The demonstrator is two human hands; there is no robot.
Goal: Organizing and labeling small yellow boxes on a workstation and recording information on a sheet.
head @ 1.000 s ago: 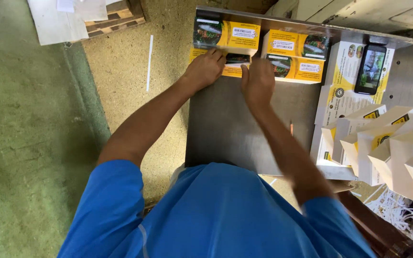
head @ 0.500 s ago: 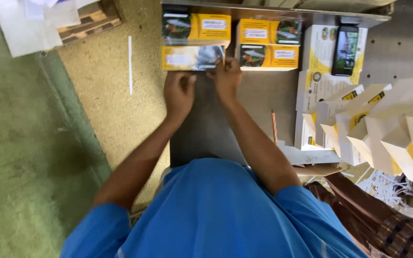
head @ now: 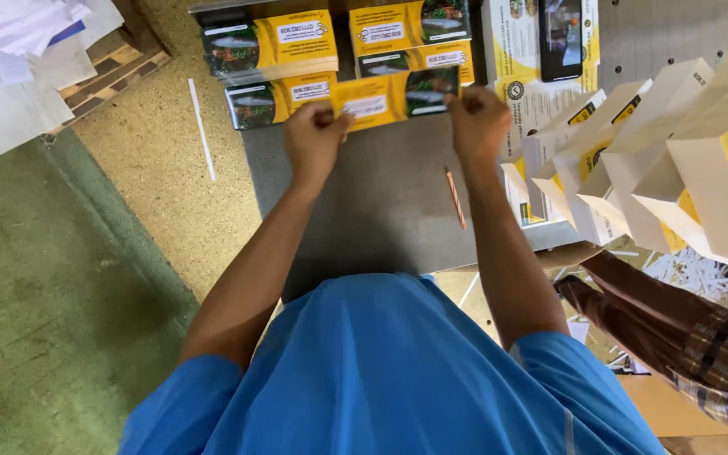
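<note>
Both hands, left [head: 313,139] & right [head: 479,124], grip yellow box [head: 393,97], fingertips hidden behind.

yellow box [head: 393,97], grey table [head: 381,211], blue shirt [head: 389,371]

One camera sits on the person's head and looks almost straight down, close over the blue shirt, with the grey tabletop [head: 381,211] far ahead and the green floor [head: 52,320] off to the left.
</note>
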